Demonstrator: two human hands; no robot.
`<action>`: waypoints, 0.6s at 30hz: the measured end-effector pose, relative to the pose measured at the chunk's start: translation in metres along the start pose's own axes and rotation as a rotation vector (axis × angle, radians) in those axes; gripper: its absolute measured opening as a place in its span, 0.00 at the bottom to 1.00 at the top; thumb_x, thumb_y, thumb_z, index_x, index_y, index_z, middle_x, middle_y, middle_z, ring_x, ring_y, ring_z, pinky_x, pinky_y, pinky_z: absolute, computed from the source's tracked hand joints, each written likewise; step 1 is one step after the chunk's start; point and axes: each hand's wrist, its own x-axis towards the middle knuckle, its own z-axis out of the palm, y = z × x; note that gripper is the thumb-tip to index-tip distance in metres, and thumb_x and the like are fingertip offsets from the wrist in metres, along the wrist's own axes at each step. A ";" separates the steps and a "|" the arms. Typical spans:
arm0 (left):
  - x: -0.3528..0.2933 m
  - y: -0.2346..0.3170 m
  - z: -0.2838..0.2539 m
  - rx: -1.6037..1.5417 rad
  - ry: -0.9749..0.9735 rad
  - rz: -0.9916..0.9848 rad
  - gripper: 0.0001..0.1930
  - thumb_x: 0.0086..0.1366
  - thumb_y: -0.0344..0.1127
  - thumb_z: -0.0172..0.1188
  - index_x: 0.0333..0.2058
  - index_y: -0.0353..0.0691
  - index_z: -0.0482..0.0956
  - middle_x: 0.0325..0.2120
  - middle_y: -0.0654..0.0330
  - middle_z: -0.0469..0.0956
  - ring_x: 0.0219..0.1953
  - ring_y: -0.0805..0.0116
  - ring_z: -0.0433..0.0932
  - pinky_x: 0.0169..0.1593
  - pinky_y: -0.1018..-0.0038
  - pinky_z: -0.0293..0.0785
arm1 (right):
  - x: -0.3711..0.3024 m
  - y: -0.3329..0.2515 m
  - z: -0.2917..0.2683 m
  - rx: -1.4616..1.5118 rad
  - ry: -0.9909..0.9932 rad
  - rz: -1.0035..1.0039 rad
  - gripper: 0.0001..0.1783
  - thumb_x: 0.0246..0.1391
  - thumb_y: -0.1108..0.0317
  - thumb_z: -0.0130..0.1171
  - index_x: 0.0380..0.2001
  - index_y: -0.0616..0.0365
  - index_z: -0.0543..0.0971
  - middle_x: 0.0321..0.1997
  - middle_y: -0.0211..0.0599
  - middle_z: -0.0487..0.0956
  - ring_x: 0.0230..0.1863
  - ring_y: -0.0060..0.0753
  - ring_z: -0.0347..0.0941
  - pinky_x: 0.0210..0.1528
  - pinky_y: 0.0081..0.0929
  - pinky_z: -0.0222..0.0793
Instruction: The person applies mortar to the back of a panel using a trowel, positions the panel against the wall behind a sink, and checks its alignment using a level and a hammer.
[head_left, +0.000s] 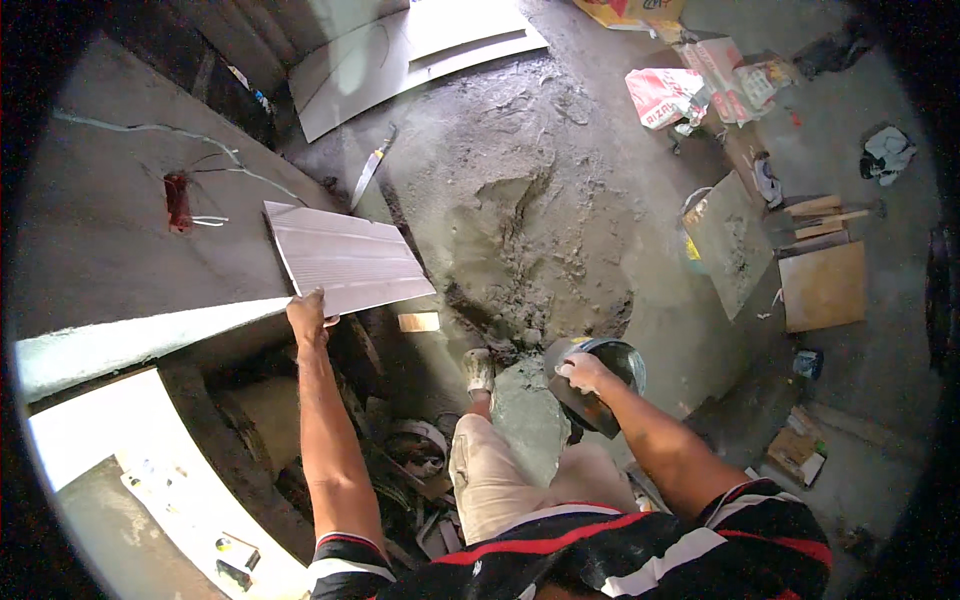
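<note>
My left hand point(308, 315) is closed on the near corner of a pale pinkish tile point(350, 258) with fine ribbed lines. The tile is tilted beside the grey wall on the left. My right hand point(588, 374) grips what looks like a flat, dark trowel point(592, 412), its handle mostly hidden by my fingers. Right behind that blade is the rim of a round bucket point(632, 362), its contents out of sight. Between my legs lies a grey-green, mortar-smeared surface point(530, 415); its kind is unclear. Wet mortar point(530, 240) is heaped on the floor ahead.
A recessed reddish box point(178, 203) with loose wires sits in the left wall. A long blade point(370, 175) and a small wood block point(419, 322) lie near the tile. Large grey sheets point(400, 70) lean at the back. Torn bags point(668, 97) and square boards point(822, 287) are on the right.
</note>
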 end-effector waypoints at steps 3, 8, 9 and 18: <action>0.010 -0.016 -0.013 -0.011 -0.016 0.008 0.11 0.64 0.32 0.62 0.35 0.26 0.78 0.26 0.53 0.80 0.23 0.62 0.81 0.19 0.64 0.80 | 0.001 -0.011 -0.002 0.122 0.034 0.077 0.28 0.60 0.49 0.57 0.51 0.62 0.82 0.43 0.58 0.84 0.43 0.54 0.83 0.50 0.45 0.76; 0.024 -0.031 -0.023 0.029 -0.021 0.063 0.14 0.64 0.33 0.62 0.40 0.25 0.79 0.30 0.54 0.81 0.26 0.62 0.82 0.21 0.64 0.82 | 0.006 -0.017 0.012 0.158 0.052 0.049 0.28 0.60 0.48 0.56 0.50 0.62 0.82 0.47 0.59 0.83 0.49 0.58 0.81 0.53 0.47 0.73; 0.023 -0.034 -0.025 0.006 -0.038 0.072 0.15 0.64 0.34 0.62 0.41 0.25 0.79 0.30 0.54 0.81 0.25 0.62 0.81 0.22 0.64 0.82 | 0.008 -0.017 0.014 0.157 0.046 0.045 0.28 0.60 0.48 0.56 0.50 0.62 0.82 0.47 0.59 0.83 0.49 0.58 0.81 0.53 0.47 0.73; 0.047 -0.042 -0.038 0.140 -0.058 -0.016 0.15 0.65 0.37 0.65 0.42 0.30 0.80 0.32 0.57 0.81 0.28 0.65 0.82 0.24 0.64 0.86 | 0.013 -0.019 0.017 0.134 0.060 0.008 0.25 0.63 0.50 0.60 0.51 0.61 0.81 0.27 0.40 0.81 0.24 0.33 0.76 0.26 0.37 0.73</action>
